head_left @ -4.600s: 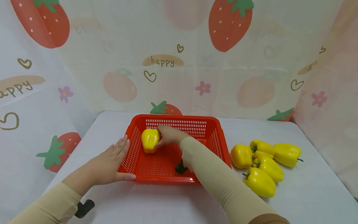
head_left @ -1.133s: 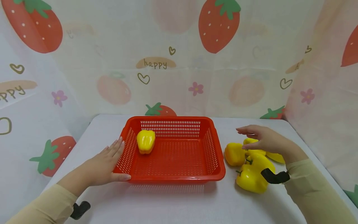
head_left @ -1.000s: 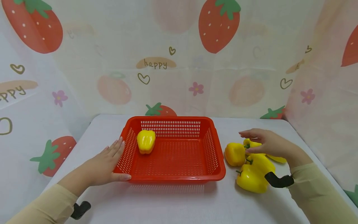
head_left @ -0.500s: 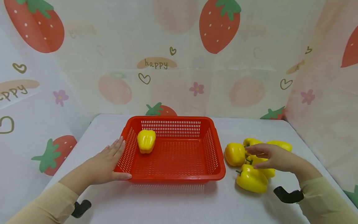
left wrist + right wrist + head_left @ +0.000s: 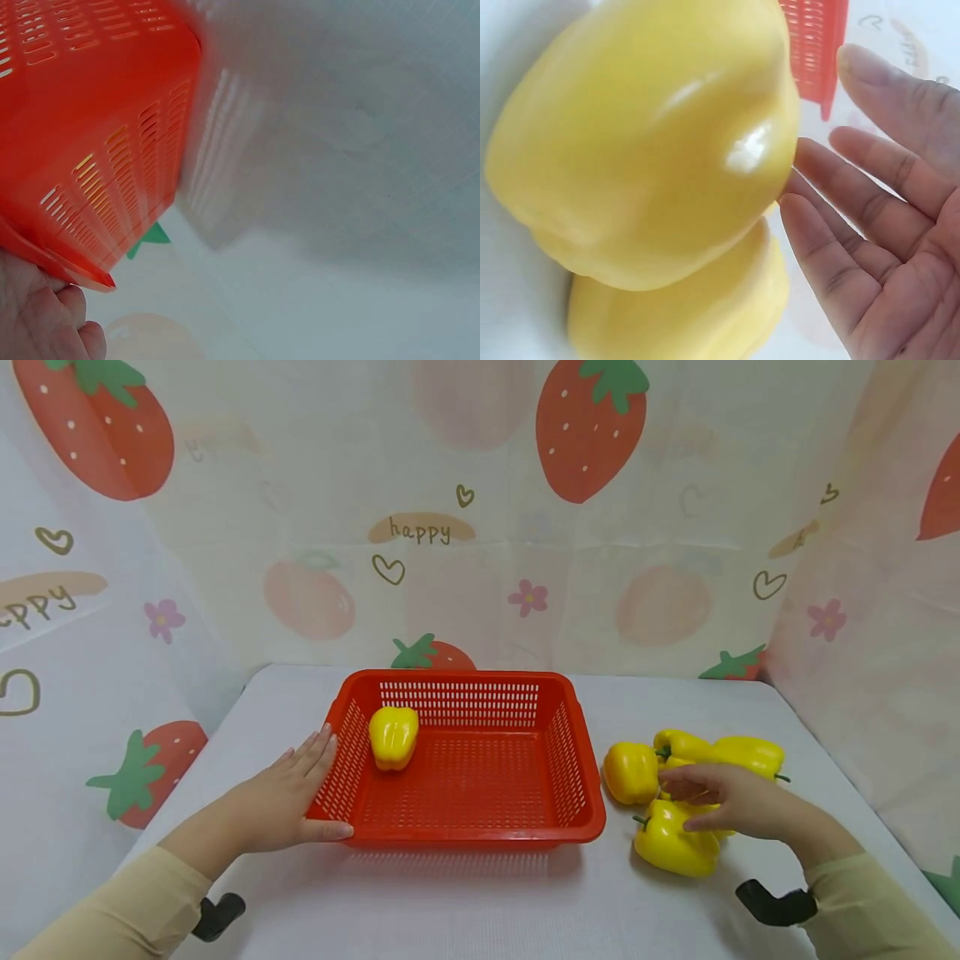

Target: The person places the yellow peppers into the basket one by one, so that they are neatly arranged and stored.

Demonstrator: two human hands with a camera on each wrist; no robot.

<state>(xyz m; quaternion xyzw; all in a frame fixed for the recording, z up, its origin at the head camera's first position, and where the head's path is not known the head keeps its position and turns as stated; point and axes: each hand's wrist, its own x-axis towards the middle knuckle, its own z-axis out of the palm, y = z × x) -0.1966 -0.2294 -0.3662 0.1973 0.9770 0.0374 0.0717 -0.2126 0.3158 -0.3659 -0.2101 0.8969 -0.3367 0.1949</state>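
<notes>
My left hand [image 5: 277, 802] rests against the left side of a red plastic basket [image 5: 480, 837], fingers straight along the rim and thumb at the front left corner. In the left wrist view, its fingers [image 5: 64, 322] lie at the rim of the slotted wall. One yellow bell pepper [image 5: 393, 738] stands inside the basket at the back left. My right hand [image 5: 750, 802] is over the group of peppers on the right, fingers spread and holding nothing. The front pepper [image 5: 675, 843] is just below its thumb; in the right wrist view the fingertips overlap the edge of a large pepper [image 5: 645, 135].
Other yellow peppers lie close together right of the basket: one upright pepper [image 5: 631, 773] near its wall and another pepper [image 5: 750, 754] at the far right. A white table [image 5: 450, 910] carries everything, with a strawberry-print cloth [image 5: 480, 568] hung behind and at both sides.
My right hand has let go of the pepper in the basket, moved right over the pepper group, and lowered towards the front peppers. The left hand stays at the basket's side.
</notes>
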